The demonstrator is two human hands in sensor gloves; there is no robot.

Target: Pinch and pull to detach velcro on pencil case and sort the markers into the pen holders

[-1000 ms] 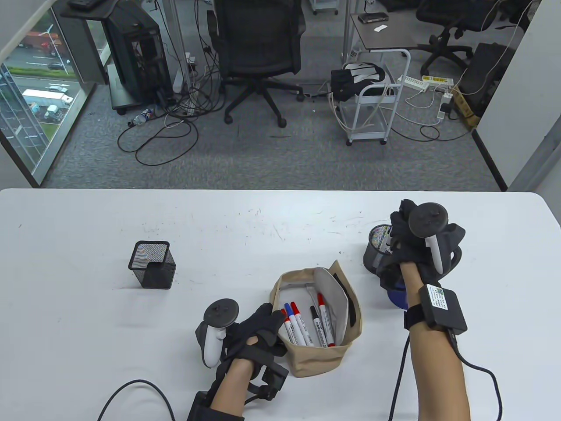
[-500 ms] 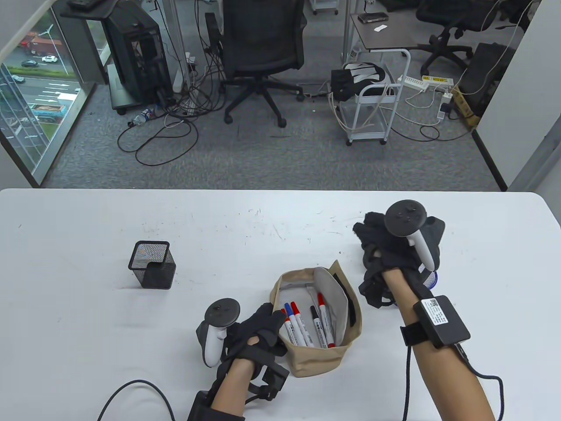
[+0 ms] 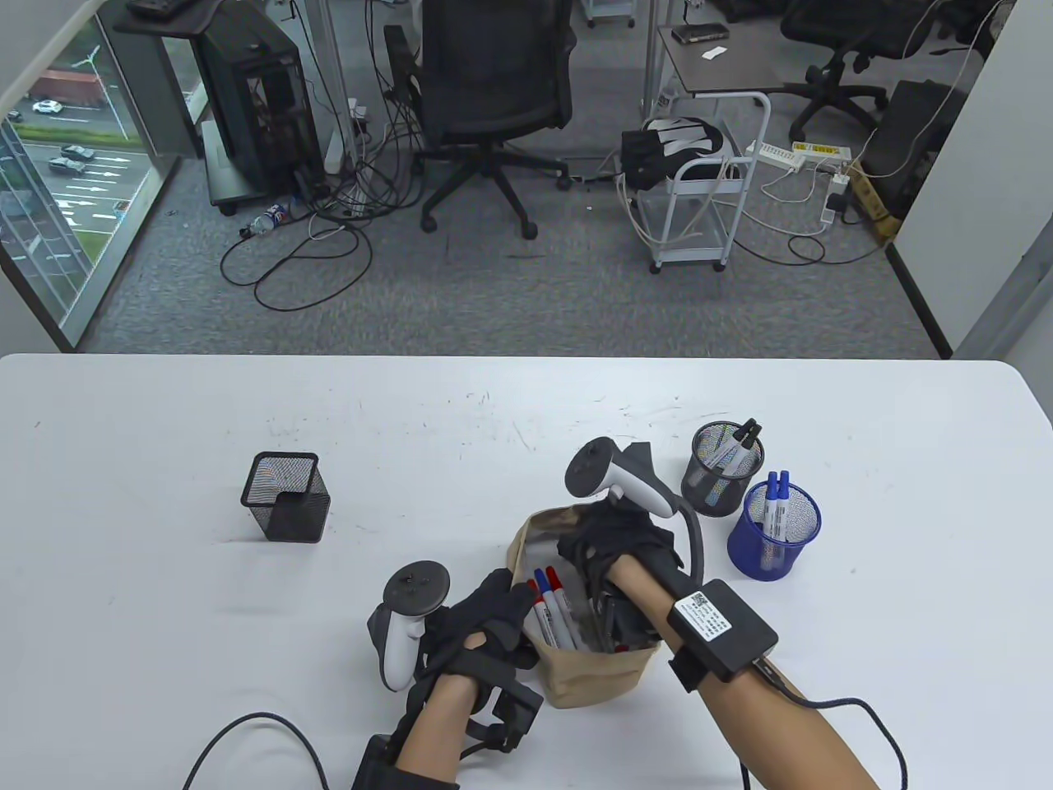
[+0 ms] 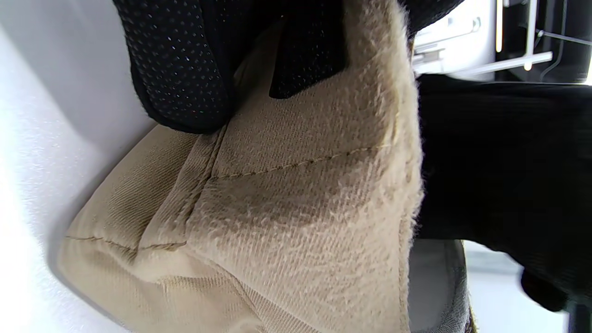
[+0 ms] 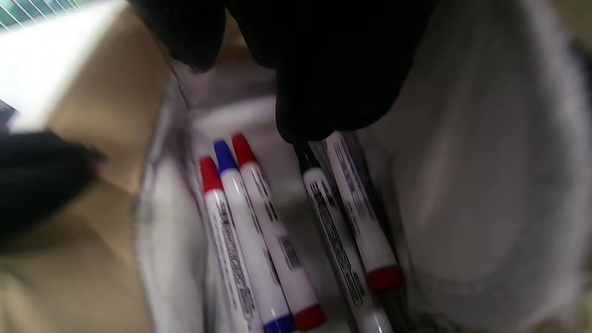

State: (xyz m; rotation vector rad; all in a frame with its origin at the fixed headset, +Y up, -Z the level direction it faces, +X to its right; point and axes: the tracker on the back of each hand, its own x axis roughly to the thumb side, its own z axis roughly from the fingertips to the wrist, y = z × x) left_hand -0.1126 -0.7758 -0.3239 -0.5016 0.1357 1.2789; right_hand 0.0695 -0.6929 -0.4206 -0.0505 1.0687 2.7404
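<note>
While left hand (image 3: pixel 485 625) grips pencil case (image 3: pixel 596 679) | right hand (image 3: pixel 613 539) inside it, grasp hidden

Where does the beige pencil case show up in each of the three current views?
Table view: the beige pencil case sits bottom centre, between the left hand and right hand.
Left wrist view: its outer fabric fills the frame.
Right wrist view: its grey lining surrounds the markers.
Shared landmark: the blue-capped marker, though not in the left wrist view.

Printing runs along the white markers (image 5: pixel 259 236) and a small code label sits on the wrist box (image 3: pixel 709 624), but none is legible.
</note>
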